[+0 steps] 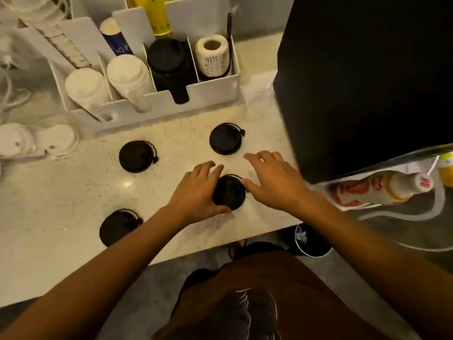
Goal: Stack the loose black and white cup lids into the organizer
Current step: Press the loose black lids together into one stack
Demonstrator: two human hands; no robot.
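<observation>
Several loose black lids lie on the speckled counter: one at the far right (226, 139), one at the left (136, 156), one near the front edge (117, 227), and one in the middle (229, 192). My left hand (196, 192) curls round the middle lid, thumb at its near edge and fingers at its far edge. My right hand (272, 179) hovers just right of that lid with its fingers spread, its thumb touching the lid's rim. The white organizer (215, 92) stands behind, holding stacks of white lids (127, 74) and black lids (169, 62).
A tall black box (367, 69) blocks the right side of the counter. Loose white lids in clear wrap (36, 141) lie at the far left. A label roll (213, 56) fills the organizer's right slot. A bin (311, 241) stands on the floor below the counter edge.
</observation>
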